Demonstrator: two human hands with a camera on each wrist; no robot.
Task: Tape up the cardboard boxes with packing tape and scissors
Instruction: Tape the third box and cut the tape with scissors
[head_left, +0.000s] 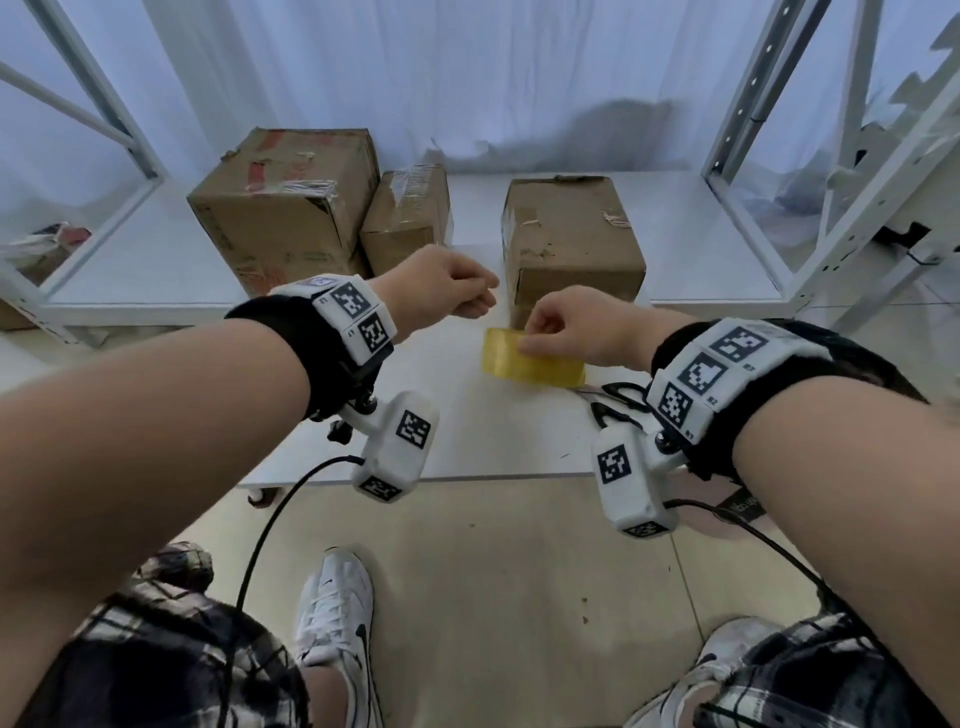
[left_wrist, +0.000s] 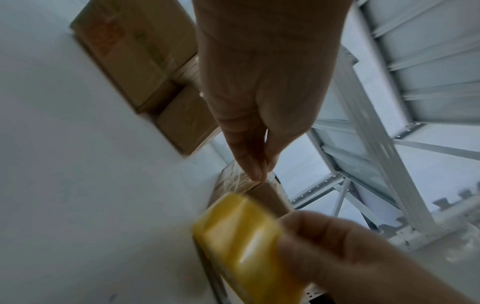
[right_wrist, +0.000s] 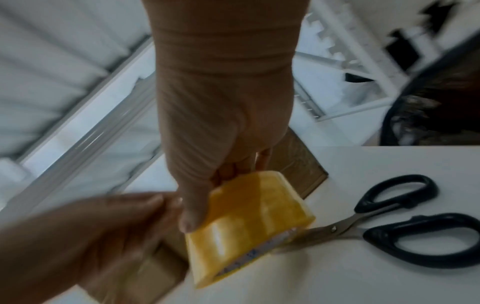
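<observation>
Right hand curled round the yellow tape, held just above the table in front of the nearest box. Left hand pinched shut at thumb and finger, looks like on the loose tape end, though the strip itself barely shows in the left wrist view.

Best bet here: keep the roll steady, pull the end out straight and slow so it doesn't fold back and stick to itself, aim it over the box's top seam. Scissors lying flat just right of the roll, touching or nearly, handy for the cut.

White table, smooth, so boxes might slide when pressed on. Two more boxes further back left, side by side. White metal racks either side, pale curtain behind, tiled floor below
</observation>
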